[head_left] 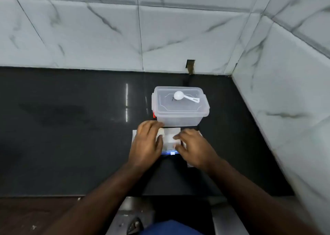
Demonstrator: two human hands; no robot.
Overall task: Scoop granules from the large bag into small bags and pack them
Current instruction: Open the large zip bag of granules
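Sitting on lidded clear box (180,117): white scoop (179,95); contents unclear.

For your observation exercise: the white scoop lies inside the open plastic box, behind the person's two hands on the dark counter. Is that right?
Not quite. The head view shows the white scoop lying on top of the closed lid of the plastic box, not inside it. The box does stand behind both hands on the dark counter.

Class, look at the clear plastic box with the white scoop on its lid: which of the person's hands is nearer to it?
Left. The left hand reaches up to the clear plastic box's front left corner, fingertips about touching it. The right hand lies nearer the person, apart from the box, over the small bags.
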